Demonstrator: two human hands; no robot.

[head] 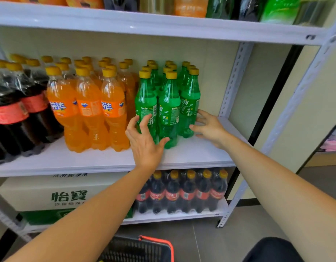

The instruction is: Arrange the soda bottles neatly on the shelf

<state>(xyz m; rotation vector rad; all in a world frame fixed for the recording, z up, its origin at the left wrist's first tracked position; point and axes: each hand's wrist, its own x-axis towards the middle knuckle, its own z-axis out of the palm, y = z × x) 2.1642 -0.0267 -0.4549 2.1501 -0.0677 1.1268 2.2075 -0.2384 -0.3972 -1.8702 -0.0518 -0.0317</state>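
Cola pack (10,114) far left on shelf (106,159), Fanta (91,110) next, both upright. Sprite (168,108) cluster right of Fanta, long axes vertical, front row uneven. My left hand (144,140) at cluster's front-left, grip spread, fingertips on or just off front-left bottle; cannot tell. My right hand (208,125) at cluster's right flank, grip spread, fingers near rightmost bottle. Cluster between hands. Judgement: squeeze inward, push back. Fanta close left, upright post (235,80) right. Basket (142,250) below.

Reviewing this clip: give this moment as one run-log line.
left hand: open, at front-left green bottle | right hand: open, beside right green bottle | neither gripping | middle shelf
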